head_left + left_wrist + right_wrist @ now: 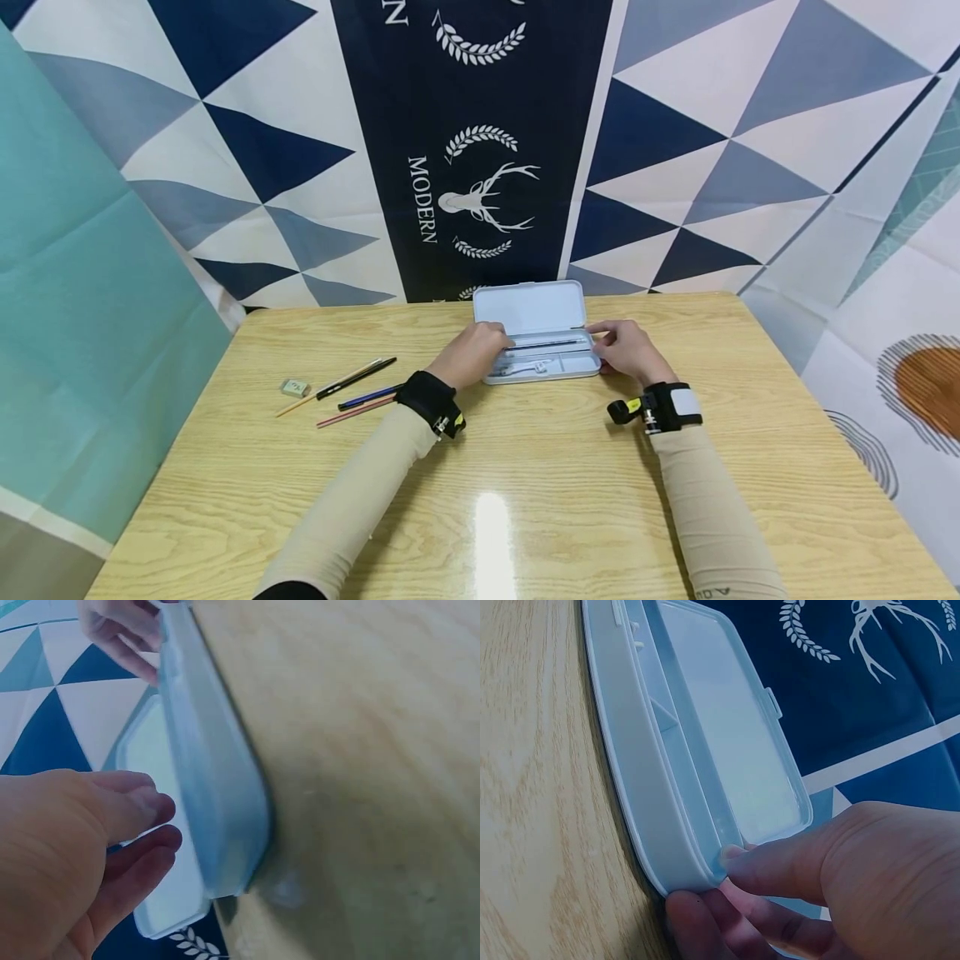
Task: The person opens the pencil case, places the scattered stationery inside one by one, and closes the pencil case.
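Observation:
A light blue pencil case [577, 365] lies on the table with its lid [528, 308] folded back. Inside it are a long dark pencil-like item [555, 342] and, in the front compartment, a small whitish item [538, 367]. My right hand [630, 350] pinches the case's right end, thumb [739, 862] on the rim and fingers around the outside corner. Over the left end reaches my left hand [468, 357]. In the left wrist view its loosely bent fingers [142, 862] hover near the case wall, with nothing visible between thumb and fingertips.
Left of the case lie a small eraser [295, 387], a black pen [356, 379], a blue pen [367, 397], a pinkish pencil [352, 412] and a thin tan stick [296, 406]. A patterned cloth [487, 100] hangs behind the wooden table [570, 483].

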Demonstrator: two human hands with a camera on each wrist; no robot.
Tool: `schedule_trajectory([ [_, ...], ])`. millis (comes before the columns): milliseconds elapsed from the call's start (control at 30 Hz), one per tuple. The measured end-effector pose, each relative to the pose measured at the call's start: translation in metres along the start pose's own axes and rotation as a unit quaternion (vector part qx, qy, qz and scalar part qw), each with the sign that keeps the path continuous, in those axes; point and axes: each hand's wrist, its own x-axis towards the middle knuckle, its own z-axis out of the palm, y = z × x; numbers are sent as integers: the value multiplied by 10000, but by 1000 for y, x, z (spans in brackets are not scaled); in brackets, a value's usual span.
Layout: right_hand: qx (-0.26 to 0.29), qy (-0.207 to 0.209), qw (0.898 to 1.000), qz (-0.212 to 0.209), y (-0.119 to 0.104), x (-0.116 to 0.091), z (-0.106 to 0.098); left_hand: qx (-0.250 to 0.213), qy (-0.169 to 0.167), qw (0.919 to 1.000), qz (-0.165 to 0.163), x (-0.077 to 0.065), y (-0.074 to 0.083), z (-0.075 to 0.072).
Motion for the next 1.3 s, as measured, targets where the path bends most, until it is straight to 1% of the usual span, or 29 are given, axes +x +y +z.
schedule_trajectory([
  [100,-19,7,10000,-13,1,0,-1,-126,163,9998,2,0,1,-4],
  [267,55,-43,10000,26,0,0,-1,-110,281,9995,-10,-5,3,-6],
  [433,80,-59,9999,32,1,0,-1,77,462,9989,-15,-12,6,-5],
  [567,110,-60,9999,47,1,0,0,223,536,9983,-76,-18,6,-7],
  [833,127,-86,9998,86,0,-1,-1,451,581,9972,-159,-35,0,-14],
  [1100,35,-64,9999,79,-1,-1,-2,640,815,9946,-99,-54,-6,-25],
  [1300,77,-59,9999,94,-2,-1,-1,601,888,9941,-146,-71,-8,-31],
])
